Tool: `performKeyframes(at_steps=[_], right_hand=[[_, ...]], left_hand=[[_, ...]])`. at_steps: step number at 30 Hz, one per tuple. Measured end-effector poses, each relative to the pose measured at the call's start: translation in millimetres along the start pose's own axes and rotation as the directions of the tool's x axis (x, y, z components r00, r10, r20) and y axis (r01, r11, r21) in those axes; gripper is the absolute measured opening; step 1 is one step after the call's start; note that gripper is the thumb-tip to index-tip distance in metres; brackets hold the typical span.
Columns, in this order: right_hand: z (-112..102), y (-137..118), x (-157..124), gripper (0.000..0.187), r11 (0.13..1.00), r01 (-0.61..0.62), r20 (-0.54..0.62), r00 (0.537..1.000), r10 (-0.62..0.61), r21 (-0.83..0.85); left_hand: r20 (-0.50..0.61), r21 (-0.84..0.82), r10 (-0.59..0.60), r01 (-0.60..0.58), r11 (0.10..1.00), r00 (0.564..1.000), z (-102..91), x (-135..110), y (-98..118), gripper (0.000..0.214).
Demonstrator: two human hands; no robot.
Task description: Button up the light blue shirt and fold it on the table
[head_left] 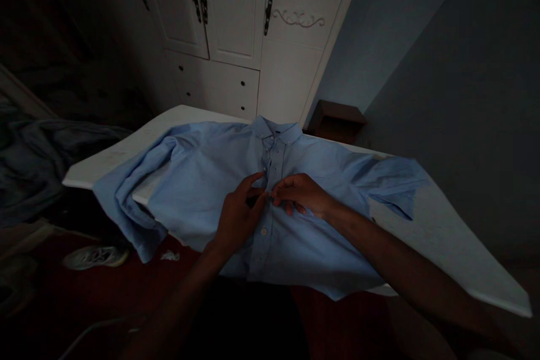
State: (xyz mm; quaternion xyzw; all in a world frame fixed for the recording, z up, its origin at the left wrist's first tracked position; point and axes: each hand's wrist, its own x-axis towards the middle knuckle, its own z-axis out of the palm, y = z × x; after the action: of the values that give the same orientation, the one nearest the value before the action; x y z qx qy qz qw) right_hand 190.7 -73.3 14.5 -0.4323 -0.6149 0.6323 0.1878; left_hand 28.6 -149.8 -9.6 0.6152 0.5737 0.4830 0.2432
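A light blue button-up shirt [198, 180] lies spread on a white table, its collar [278, 130] at the far edge. Midway down the front placket, my left hand [242, 202] pinches the shirt's fabric, forefinger stretched up along the placket. Opposite it, my right hand [301, 194] has its thumb and forefinger pressed together on the placket edge, almost meeting the left fingertips. Whatever button sits between the fingers is hidden. Below the hands a pale button [264, 232] shows on the placket. The left-side sleeve [130, 208] hangs over the near table edge.
The white table [447, 236] extends to the right. Behind it stand a white wardrobe [232, 22] and a small brown cabinet [340, 118]. A shoe [96, 256] lies on the red floor at left, near a dark pile of cloth [46, 152].
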Motion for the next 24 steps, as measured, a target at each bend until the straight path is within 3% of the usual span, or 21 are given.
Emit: performKeyframes(at_steps=[4,8,10,17,24], right_hand=[[1.0,-0.4,-0.7,0.011,1.000,0.012,0.002,1.000,-0.012,-0.005],[0.4,1.6,0.5,0.010,1.000,0.020,0.001,1.000,-0.020,0.013],[0.0,2.7,1.0,0.009,1.000,0.014,0.003,1.000,-0.014,0.018],[0.2,3.7,0.3,0.009,0.999,0.019,0.003,1.000,-0.019,0.036],[0.1,4.7,0.7,0.011,0.999,0.045,0.007,0.999,-0.045,0.029]], left_hand=[[-0.041,0.056,0.043,-0.040,0.998,0.998,1.4,-1.1,-1.4,0.038],[-0.170,0.256,0.188,-0.141,0.956,0.967,-0.1,-1.6,-2.9,0.020],[-0.171,0.319,0.228,-0.165,0.933,0.959,-2.5,-0.2,-0.9,0.014],[0.068,0.340,0.086,-0.105,0.935,0.994,-11.4,15.8,14.6,0.016],[0.088,0.339,-0.013,-0.017,0.941,0.996,-14.8,19.3,14.9,0.017]])
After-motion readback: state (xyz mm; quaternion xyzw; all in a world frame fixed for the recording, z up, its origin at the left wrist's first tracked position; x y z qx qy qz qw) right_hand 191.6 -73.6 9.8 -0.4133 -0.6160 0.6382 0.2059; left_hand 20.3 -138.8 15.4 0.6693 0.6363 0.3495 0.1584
